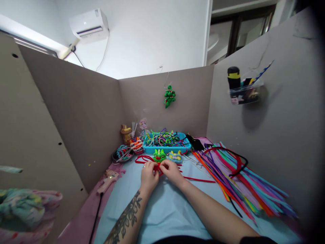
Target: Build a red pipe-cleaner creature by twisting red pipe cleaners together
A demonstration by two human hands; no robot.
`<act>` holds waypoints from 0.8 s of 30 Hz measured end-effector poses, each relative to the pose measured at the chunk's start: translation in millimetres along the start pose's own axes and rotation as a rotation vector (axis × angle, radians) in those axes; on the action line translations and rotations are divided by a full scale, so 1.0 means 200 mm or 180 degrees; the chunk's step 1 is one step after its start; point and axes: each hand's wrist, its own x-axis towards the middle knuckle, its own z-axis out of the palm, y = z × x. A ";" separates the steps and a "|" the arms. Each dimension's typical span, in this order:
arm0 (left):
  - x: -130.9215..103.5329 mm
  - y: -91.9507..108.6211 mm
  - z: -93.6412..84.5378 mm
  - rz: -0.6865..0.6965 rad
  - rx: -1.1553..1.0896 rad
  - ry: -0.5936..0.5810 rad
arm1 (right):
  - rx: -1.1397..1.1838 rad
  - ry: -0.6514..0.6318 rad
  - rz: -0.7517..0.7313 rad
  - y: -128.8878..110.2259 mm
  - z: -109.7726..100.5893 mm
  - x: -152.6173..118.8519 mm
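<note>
Both hands meet at the middle of the blue cloth, just in front of a green figure [159, 155] with red parts. My left hand [149, 175], with a ring on one finger, is closed on red pipe cleaner [160, 173]. The fingers of my right hand [172, 171] pinch the same red material from the other side; its exact shape is hidden between the hands. Loose red strips [199, 180] lie to the right, others behind my left hand. Beside the green figure sits a light blue and yellow one [175, 156].
A blue tray [167, 149] of tangled pipe cleaners stands at the back. Long coloured pipe cleaners [236, 179] spread over the right side, near scissors [194, 161]. At left are a dark bowl [123, 159], an orange and white piece [137, 146] and a pink tool [108, 182] with a black cord.
</note>
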 end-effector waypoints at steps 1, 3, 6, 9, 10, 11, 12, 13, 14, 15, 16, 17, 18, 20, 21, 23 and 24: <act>0.00 -0.01 0.00 -0.0028 0.0049 0.0000 | -0.0045 -0.0028 -0.0049 0.00 0.00 0.00; -0.01 -0.03 0.01 -0.0049 0.0126 -0.0015 | -0.0144 -0.0040 -0.0197 0.00 0.01 -0.01; -0.01 -0.06 0.01 0.0017 0.0223 -0.0051 | -0.0329 -0.0170 -0.0549 0.01 0.00 -0.02; -0.01 -0.06 0.00 0.0082 0.0294 -0.0068 | -0.0639 -0.0332 -0.0799 0.02 -0.01 -0.03; -0.01 -0.05 -0.01 0.0099 0.0310 -0.0072 | -0.0760 -0.0336 -0.0843 0.03 -0.02 -0.03; -0.01 -0.05 -0.01 0.0117 0.0322 -0.0078 | -0.0886 -0.0324 -0.0884 0.03 -0.02 -0.03; -0.01 -0.05 -0.02 0.0138 0.0330 -0.0086 | -0.1014 -0.0314 -0.0930 0.03 -0.02 -0.03; 0.00 -0.05 -0.02 0.0160 0.0335 -0.0094 | -0.1139 -0.0307 -0.0977 0.04 -0.03 -0.03; 0.00 -0.05 -0.02 0.0184 0.0334 -0.0102 | -0.1257 -0.0303 -0.1020 0.04 -0.03 -0.03; 0.00 -0.05 -0.02 0.0205 0.0333 -0.0107 | -0.1362 -0.0300 -0.1055 0.04 -0.03 -0.03; 0.00 -0.05 -0.02 0.0222 0.0333 -0.0107 | -0.1445 -0.0299 -0.1081 0.04 -0.03 -0.03; 0.00 -0.05 -0.02 0.0236 0.0332 -0.0106 | -0.1503 -0.0300 -0.1098 0.04 -0.03 -0.03; 0.00 -0.05 -0.02 0.0247 0.0330 -0.0103 | -0.1537 -0.0302 -0.1112 0.03 -0.03 -0.03; 0.00 -0.05 -0.02 0.0262 0.0324 -0.0093 | -0.1553 -0.0316 -0.1145 0.03 -0.03 -0.03; -0.01 -0.05 -0.02 0.0269 0.0321 -0.0090 | -0.1545 -0.0327 -0.1160 0.02 -0.03 -0.03; -0.01 -0.05 -0.01 0.0272 0.0315 -0.0079 | -0.1522 -0.0332 -0.1180 0.01 -0.03 -0.03; -0.01 -0.05 -0.01 0.0269 0.0308 -0.0075 | -0.1513 -0.0327 -0.1184 0.01 -0.03 -0.03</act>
